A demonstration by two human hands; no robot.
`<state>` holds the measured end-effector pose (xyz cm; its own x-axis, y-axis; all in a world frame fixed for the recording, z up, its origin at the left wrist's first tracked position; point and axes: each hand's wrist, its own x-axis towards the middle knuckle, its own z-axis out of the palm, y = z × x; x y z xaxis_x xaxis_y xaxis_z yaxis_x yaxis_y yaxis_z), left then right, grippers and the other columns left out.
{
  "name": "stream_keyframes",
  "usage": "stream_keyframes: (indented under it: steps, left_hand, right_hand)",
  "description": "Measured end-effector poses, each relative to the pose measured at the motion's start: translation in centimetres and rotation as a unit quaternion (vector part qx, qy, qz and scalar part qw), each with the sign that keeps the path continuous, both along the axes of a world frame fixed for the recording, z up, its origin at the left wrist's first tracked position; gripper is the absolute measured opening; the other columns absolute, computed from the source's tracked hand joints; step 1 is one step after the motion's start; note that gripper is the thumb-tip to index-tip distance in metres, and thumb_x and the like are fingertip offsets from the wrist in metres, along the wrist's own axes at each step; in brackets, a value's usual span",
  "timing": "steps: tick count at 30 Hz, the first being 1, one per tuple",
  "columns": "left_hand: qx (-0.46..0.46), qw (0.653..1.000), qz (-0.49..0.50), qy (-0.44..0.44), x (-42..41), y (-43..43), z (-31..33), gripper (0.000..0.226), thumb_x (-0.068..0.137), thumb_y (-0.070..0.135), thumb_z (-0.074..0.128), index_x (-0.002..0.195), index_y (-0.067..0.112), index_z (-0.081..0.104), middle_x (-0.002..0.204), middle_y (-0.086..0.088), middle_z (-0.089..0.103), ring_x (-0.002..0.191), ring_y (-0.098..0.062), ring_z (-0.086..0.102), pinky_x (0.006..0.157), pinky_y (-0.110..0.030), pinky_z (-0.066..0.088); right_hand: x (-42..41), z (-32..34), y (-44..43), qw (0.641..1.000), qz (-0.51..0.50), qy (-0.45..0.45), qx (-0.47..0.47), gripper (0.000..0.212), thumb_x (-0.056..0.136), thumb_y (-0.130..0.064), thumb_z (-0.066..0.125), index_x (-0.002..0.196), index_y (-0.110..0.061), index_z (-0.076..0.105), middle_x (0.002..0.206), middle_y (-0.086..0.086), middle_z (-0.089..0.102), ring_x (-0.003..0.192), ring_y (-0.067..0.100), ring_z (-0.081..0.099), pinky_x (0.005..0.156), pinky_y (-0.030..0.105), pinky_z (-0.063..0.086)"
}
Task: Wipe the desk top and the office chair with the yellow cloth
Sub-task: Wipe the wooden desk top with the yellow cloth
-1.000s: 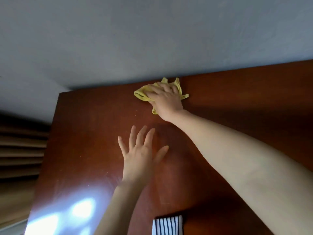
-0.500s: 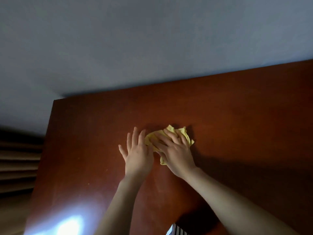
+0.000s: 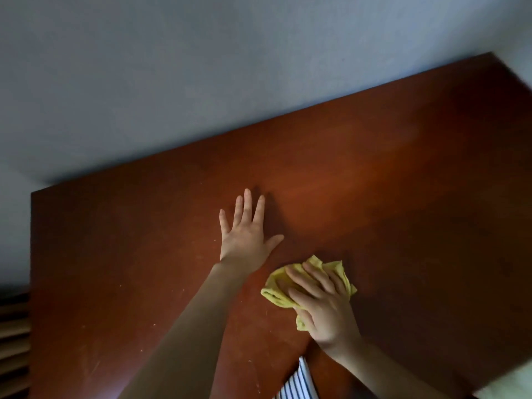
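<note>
We begin with the desk top (image 3: 388, 182), a broad reddish-brown slab that runs back to the grey wall (image 3: 201, 67). Most of it lies well apart from the cloth, so the main risk we see is patchy coverage: short strokes close to the body could miss the far right corner and the left edge. The office chair is not in view, so we judge that half of the task undone.

Our left hand (image 3: 244, 237) lies flat on the wood, fingers straight and slightly spread, holding nothing. It sits just beyond the cloth and to its left. A stroke swept that way would run into it, and the palm may leave smears.

Our right hand (image 3: 322, 306) presses the yellow cloth (image 3: 276, 292) onto the near middle of the desk. Its fingers are spread almost flat on top rather than curled round it, and the thumb is hidden. The cloth is bunched, and only downward pressure pins it, so a fast stroke could let it slip free or roll into a tighter wad.

Smallest are the pale specks (image 3: 155, 323) dotting the near left. A sweep may only push them onto the striped fabric (image 3: 299, 384) at the near edge.
</note>
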<state>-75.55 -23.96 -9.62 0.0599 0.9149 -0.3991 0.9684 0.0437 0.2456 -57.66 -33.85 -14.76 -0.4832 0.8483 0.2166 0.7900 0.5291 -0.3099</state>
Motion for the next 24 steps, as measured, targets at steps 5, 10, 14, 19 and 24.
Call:
stream_keyframes:
  steps: [5, 10, 14, 19, 24]
  left_hand:
    - [-0.018, 0.998, -0.03, 0.047, -0.2, 0.1, -0.5, 0.094, 0.088, 0.067, 0.04, 0.151, 0.021, -0.012, 0.158, -0.004, -0.021, 0.145, -0.02, -0.019, 0.113, -0.054, -0.012]
    - [-0.03, 0.995, -0.033, 0.09, 0.3, 0.3, -0.3, 0.096, 0.086, 0.069, 0.04, 0.151, 0.022, -0.012, 0.158, -0.003, -0.021, 0.145, -0.019, -0.017, 0.113, -0.055, -0.01]
    - [-0.037, 0.993, -0.033, 0.111, 0.5, 0.5, 0.0, 0.098, 0.084, 0.071, 0.04, 0.15, 0.022, -0.013, 0.158, -0.003, -0.021, 0.146, -0.02, -0.016, 0.113, -0.055, -0.008]
    - [-0.045, 0.989, -0.04, 0.134, 0.6, 0.7, 0.1, 0.098, 0.084, 0.074, 0.035, 0.15, 0.022, -0.015, 0.158, -0.002, -0.022, 0.146, -0.019, -0.016, 0.114, -0.055, -0.008]
    - [-0.04, 0.987, -0.042, 0.147, 0.9, 0.8, 0.2, 0.097, 0.084, 0.074, 0.033, 0.149, 0.022, -0.018, 0.157, -0.002, -0.024, 0.145, -0.019, -0.017, 0.113, -0.056, -0.01]
  right_hand:
    - [2.8, 1.0, 0.8, 0.998, 0.055, -0.039, 0.018, 0.023, 0.077, -0.025, 0.051, 0.091, -0.029, 0.068, 0.126, -0.012, 0.062, 0.118, 0.016, 0.05, 0.094, 0.037, 0.038]
    - [6.8, 1.3, 6.3, 0.996, 0.043, -0.067, -0.038, 0.051, 0.077, -0.019, 0.065, 0.125, -0.033, 0.055, 0.138, -0.011, 0.052, 0.126, 0.016, 0.044, 0.097, 0.039, 0.039]
    - [8.4, 1.8, 12.1, 0.998, 0.003, -0.052, -0.043, 0.043, 0.084, -0.017, 0.048, 0.124, -0.027, 0.061, 0.136, -0.006, 0.054, 0.124, 0.021, 0.047, 0.093, 0.044, 0.043]
    - [8.8, 1.0, 19.0, 0.996, -0.056, -0.052, -0.045, 0.041, 0.077, -0.006, 0.073, 0.117, -0.016, 0.067, 0.135, -0.002, 0.056, 0.122, 0.029, 0.051, 0.093, 0.048, 0.041]
    - [7.9, 1.1, 24.1, 0.99, -0.134, -0.037, -0.036, 0.035, 0.084, -0.009, 0.067, 0.119, -0.014, 0.066, 0.137, 0.0, 0.055, 0.125, 0.031, 0.047, 0.1, 0.049, 0.034]
